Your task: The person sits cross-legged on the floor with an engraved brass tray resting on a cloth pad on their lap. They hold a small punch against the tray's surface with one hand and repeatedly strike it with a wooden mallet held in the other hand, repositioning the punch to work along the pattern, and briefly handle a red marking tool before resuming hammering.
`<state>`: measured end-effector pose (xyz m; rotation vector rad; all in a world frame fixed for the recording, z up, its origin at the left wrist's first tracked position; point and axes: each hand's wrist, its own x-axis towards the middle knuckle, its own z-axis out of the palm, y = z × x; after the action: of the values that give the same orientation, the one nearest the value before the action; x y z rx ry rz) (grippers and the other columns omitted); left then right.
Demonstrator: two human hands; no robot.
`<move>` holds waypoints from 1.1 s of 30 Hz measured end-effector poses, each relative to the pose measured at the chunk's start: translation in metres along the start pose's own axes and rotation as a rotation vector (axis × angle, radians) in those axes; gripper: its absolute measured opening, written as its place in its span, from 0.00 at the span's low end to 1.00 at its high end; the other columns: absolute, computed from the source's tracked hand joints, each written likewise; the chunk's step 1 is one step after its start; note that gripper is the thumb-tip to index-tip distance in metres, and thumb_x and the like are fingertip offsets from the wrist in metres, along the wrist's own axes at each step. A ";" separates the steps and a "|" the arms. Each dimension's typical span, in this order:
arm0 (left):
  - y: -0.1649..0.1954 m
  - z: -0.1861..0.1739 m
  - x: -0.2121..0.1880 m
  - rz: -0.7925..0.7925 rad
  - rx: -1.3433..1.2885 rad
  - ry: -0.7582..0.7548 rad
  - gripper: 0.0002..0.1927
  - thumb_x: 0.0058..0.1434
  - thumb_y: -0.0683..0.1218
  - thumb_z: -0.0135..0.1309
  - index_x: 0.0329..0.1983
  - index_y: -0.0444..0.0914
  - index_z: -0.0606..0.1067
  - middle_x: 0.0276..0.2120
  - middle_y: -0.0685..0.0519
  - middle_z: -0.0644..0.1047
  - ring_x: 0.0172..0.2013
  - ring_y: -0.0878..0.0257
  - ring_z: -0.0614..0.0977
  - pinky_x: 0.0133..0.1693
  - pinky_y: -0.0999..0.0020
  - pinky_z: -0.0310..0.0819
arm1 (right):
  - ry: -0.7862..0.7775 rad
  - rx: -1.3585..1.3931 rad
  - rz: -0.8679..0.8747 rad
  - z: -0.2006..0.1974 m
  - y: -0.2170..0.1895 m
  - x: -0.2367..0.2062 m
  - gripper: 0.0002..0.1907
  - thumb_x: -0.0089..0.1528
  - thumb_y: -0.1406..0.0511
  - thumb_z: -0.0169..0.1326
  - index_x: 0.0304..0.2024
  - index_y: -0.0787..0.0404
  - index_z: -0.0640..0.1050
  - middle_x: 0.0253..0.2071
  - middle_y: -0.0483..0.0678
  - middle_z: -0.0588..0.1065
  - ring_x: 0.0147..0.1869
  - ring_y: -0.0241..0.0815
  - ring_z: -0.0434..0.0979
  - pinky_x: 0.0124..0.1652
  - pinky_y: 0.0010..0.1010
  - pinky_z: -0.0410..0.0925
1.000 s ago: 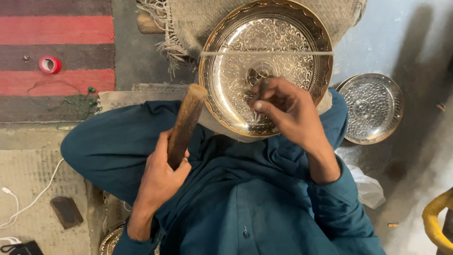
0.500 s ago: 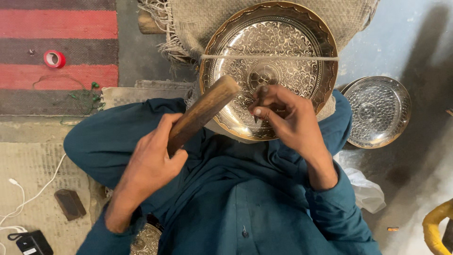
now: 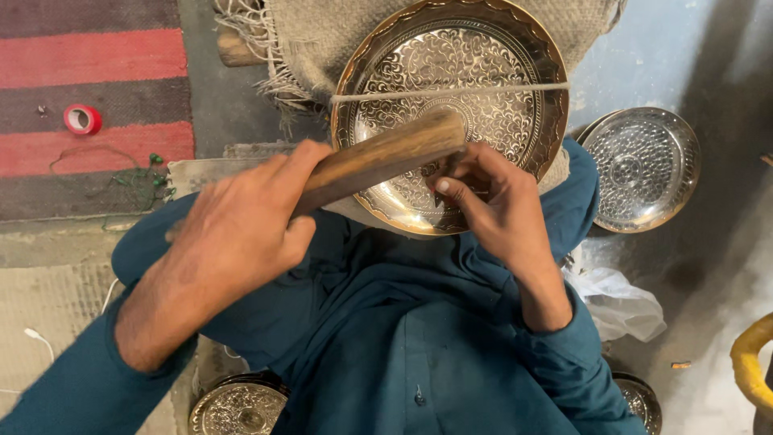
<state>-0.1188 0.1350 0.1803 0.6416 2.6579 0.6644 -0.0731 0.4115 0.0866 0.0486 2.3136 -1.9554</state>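
A large round brass plate (image 3: 491,56) with fine floral engraving rests on burlap cloth (image 3: 314,40) over my lap, with a string stretched across it. My left hand (image 3: 241,225) grips a thick wooden stick (image 3: 386,155) and holds it slanted over the plate's lower left. My right hand (image 3: 491,201) pinches a thin metal tool against the plate's lower middle, right under the stick's far end. The tool is mostly hidden by my fingers. I wear dark teal clothing (image 3: 403,338).
A smaller silver engraved plate (image 3: 644,169) lies on the floor to the right. Another engraved plate (image 3: 237,407) sits by my left knee. A red tape roll (image 3: 82,119) lies on the striped rug (image 3: 88,80). White plastic (image 3: 616,302) and a yellow curved object (image 3: 749,362) are at right.
My left hand has swung the wooden stick from an upright raised position down and rightward, so its end now sits over my right hand. The right hand has stayed on the plate.
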 end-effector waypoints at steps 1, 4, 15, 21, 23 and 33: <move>0.001 -0.003 0.002 0.004 0.031 -0.016 0.32 0.52 0.41 0.57 0.62 0.42 0.66 0.39 0.41 0.79 0.40 0.37 0.80 0.38 0.43 0.73 | -0.002 -0.006 0.001 0.001 0.000 0.000 0.13 0.65 0.75 0.58 0.52 0.69 0.74 0.40 0.43 0.74 0.52 0.35 0.82 0.50 0.24 0.73; 0.002 -0.012 0.008 0.019 0.115 -0.053 0.34 0.53 0.41 0.57 0.64 0.43 0.65 0.37 0.41 0.78 0.39 0.37 0.81 0.38 0.43 0.74 | -0.010 -0.041 0.018 0.002 -0.002 -0.001 0.13 0.65 0.75 0.59 0.53 0.68 0.76 0.39 0.43 0.76 0.46 0.32 0.78 0.46 0.23 0.72; 0.001 -0.016 0.025 0.240 0.332 0.001 0.34 0.63 0.37 0.52 0.73 0.46 0.62 0.32 0.42 0.75 0.32 0.45 0.81 0.34 0.48 0.76 | 0.059 0.007 0.011 0.009 -0.002 -0.010 0.08 0.66 0.75 0.60 0.47 0.68 0.76 0.40 0.44 0.78 0.48 0.31 0.79 0.49 0.23 0.73; 0.005 -0.020 0.027 0.356 0.428 0.152 0.30 0.63 0.37 0.53 0.70 0.45 0.68 0.32 0.44 0.76 0.33 0.48 0.82 0.32 0.50 0.74 | 0.168 -0.023 0.000 0.015 -0.005 -0.017 0.11 0.65 0.74 0.61 0.49 0.68 0.77 0.40 0.44 0.80 0.46 0.30 0.79 0.48 0.22 0.73; 0.007 -0.023 0.027 0.371 0.249 0.171 0.33 0.58 0.38 0.54 0.69 0.40 0.68 0.34 0.42 0.76 0.34 0.43 0.81 0.32 0.48 0.74 | 0.187 -0.072 0.005 0.017 -0.007 -0.018 0.11 0.65 0.73 0.62 0.49 0.68 0.77 0.40 0.44 0.80 0.45 0.30 0.80 0.46 0.22 0.73; 0.009 -0.028 0.026 0.313 0.115 0.112 0.35 0.55 0.40 0.57 0.68 0.42 0.65 0.39 0.42 0.78 0.40 0.39 0.81 0.37 0.45 0.75 | 0.202 0.055 -0.012 0.021 -0.008 -0.021 0.12 0.67 0.73 0.60 0.52 0.68 0.75 0.42 0.45 0.80 0.47 0.30 0.80 0.47 0.22 0.73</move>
<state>-0.1491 0.1444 0.2031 1.0993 2.7394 0.6486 -0.0519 0.3910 0.0936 0.2482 2.3833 -2.1100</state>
